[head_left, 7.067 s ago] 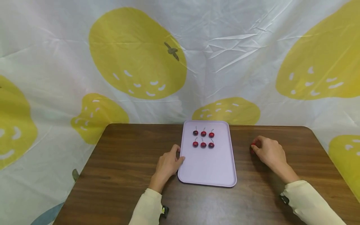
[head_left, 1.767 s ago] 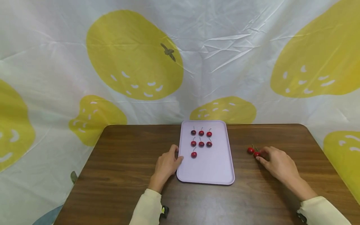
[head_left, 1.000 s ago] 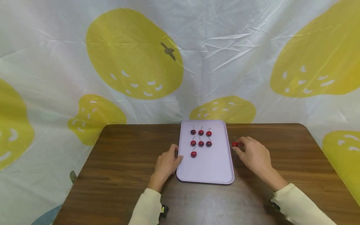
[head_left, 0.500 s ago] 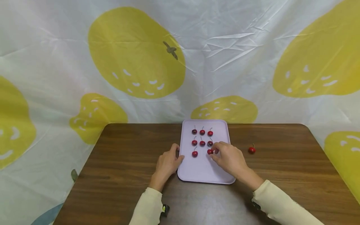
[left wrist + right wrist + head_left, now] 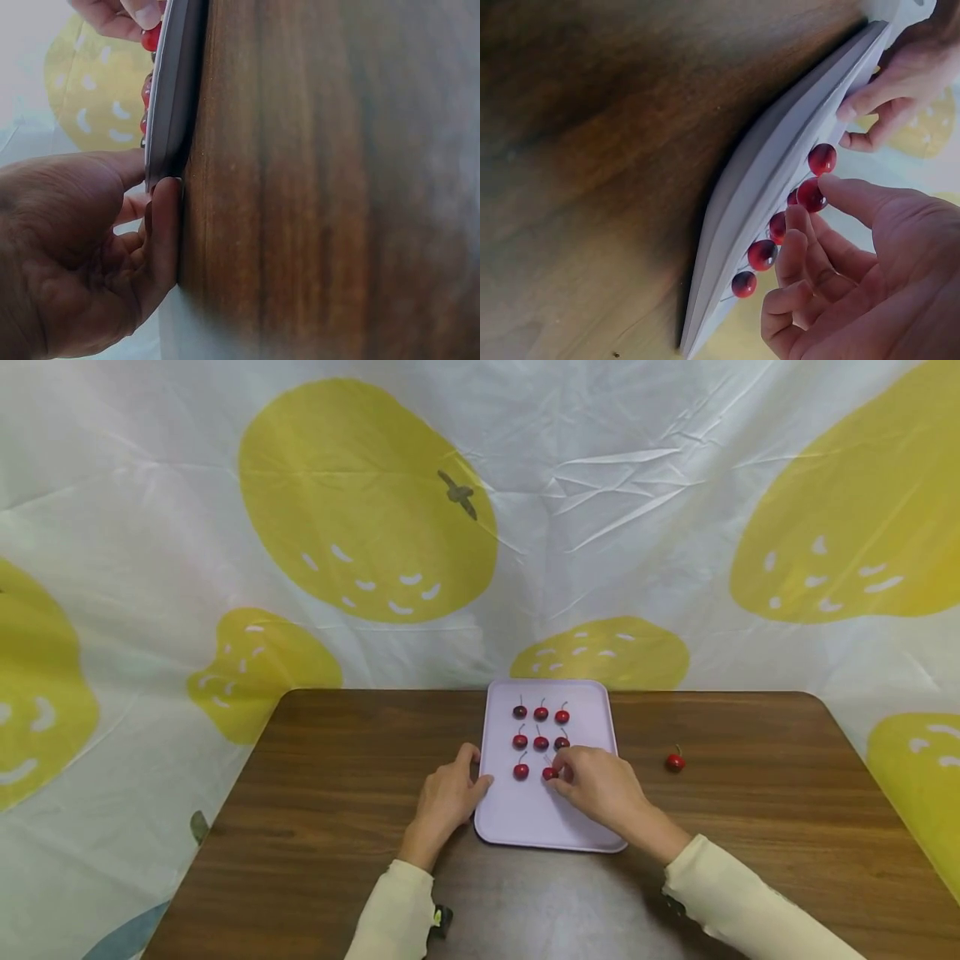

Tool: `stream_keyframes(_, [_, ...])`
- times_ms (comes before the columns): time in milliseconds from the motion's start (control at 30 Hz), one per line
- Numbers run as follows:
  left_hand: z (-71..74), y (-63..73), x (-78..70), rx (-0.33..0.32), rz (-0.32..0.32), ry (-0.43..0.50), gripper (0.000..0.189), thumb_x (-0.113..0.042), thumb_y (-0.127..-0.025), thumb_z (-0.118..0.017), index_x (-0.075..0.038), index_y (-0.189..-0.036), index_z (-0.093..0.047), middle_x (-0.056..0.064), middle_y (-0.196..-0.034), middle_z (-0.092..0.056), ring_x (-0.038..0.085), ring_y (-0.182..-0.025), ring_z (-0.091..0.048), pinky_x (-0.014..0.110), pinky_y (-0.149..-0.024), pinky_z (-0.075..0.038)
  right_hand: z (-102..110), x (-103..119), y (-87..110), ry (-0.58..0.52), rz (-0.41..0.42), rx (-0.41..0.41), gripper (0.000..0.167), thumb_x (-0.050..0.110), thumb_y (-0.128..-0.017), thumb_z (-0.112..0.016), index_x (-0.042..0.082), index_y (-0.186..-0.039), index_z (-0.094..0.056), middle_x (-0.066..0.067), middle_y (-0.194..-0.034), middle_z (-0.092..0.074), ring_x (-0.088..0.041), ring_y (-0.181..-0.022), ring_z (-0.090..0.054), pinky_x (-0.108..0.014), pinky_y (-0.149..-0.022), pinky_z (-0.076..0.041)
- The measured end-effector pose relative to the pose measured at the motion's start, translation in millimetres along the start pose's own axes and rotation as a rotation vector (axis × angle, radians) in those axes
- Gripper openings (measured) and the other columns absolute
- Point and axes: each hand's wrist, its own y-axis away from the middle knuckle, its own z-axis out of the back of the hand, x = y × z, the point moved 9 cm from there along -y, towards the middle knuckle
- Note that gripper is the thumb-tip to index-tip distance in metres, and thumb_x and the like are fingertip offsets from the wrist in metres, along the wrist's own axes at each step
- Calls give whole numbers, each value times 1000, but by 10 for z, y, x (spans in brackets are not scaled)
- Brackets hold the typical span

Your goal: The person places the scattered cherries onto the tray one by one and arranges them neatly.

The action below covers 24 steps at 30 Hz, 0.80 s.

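Note:
My left hand point(image 5: 445, 795) grips the left edge of the lilac tray point(image 5: 558, 822); in the left wrist view its thumb lies on the rim, fingers bent at the outer side. Over the tray, my right hand point(image 5: 600, 783) pinches a red cherry point(image 5: 550, 773) with a stem between thumb and forefinger. The right wrist view shows that pinched cherry point(image 5: 811, 195) close beside another cherry point(image 5: 823, 158). Two rows of three stemmed cherries fill the tray's far part. In front of them, at left, sits a single cherry point(image 5: 521, 772). Whether the pinched one touches the tray, I cannot tell.
One more cherry point(image 5: 675, 763) lies on the brown wooden table point(image 5: 337, 793), right of the tray. Behind the table's far edge hangs a white cloth point(image 5: 600, 527) printed with large yellow fruits.
A cherry was set at the left of the third row. My right hand then took another from the table and brought it left over the tray. The left hand stays at the tray's edge.

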Motion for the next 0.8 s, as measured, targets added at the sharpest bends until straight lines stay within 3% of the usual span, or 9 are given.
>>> stream_keyframes(500, [28,14,-34,-30,-42,-22,35,-32,-101,-70,-17,-129,-56,0,-73,-65,13,-49,-58,32,-55,-42,-83,55,-35,-7,12,56,14,30,-87,-87,20,-92,-77,9,-73,-66,-10,-68,-58,-34,-60,-47])
stream_keyframes(800, [35,3,-34,-38,-53,-26,35,-32,-102,-70,-17,-130,-56,0,-73,-64,13,-49,-57,31,-55,-42,-90,69,-35,3,24,35,16,31,-86,-87,20,-90,-76,9,-72,-65,-9,-67,-57,-33,-58,-46])
